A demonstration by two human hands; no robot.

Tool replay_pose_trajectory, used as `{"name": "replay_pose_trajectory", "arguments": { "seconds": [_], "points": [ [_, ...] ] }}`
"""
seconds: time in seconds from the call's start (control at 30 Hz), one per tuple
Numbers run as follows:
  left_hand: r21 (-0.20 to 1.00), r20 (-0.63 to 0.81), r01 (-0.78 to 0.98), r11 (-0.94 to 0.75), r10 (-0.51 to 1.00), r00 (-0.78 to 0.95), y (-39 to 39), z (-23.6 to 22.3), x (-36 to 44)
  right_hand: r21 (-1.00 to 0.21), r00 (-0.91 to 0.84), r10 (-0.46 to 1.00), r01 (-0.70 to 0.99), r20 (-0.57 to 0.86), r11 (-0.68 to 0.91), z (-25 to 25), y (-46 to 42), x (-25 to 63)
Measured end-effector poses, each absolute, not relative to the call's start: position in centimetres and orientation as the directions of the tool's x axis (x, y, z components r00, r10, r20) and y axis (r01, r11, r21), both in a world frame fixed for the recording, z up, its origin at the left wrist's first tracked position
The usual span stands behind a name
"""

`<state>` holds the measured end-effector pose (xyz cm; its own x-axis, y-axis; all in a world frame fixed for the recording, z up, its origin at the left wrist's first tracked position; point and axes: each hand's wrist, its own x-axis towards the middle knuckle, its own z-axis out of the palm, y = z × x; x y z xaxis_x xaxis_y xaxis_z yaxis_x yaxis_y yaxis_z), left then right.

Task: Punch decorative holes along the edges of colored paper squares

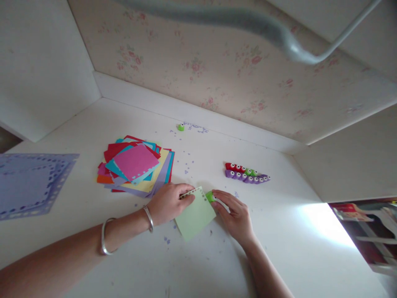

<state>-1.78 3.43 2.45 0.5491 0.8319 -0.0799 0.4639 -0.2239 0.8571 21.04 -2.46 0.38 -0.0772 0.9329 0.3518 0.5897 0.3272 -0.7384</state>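
My left hand (172,201) pinches the upper left edge of a light green sheet of paper (196,219), with thumb on top. Small punched holes run along two of the sheet's edges near its top corner. My right hand (235,215) has thumb and fingers closed on a small green craft punch (210,196) at the sheet's upper right edge. Fingers partly hide the punch, and I cannot tell whether the paper sits inside its slot. Both hands are low over the white table (279,248).
Left of my hands lies a stack of coloured paper (136,163). Punched purple sheets (27,186) are at the far left. Several red, green and purple punches (245,174) stand in rows at right. Another green punch (181,127) is near the wall, among purple paper bits (195,127).
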Motion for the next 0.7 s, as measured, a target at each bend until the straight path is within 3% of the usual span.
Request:
{"name": "replay_pose_trajectory", "arguments": {
  "seconds": [0.7],
  "points": [
    [0.835,-0.036,0.474,-0.278,0.833,0.552,3.45,2.17,-1.79,-0.717,-0.114,0.923,0.597,0.369,0.360,0.54,-2.53,21.05]
  ]
}}
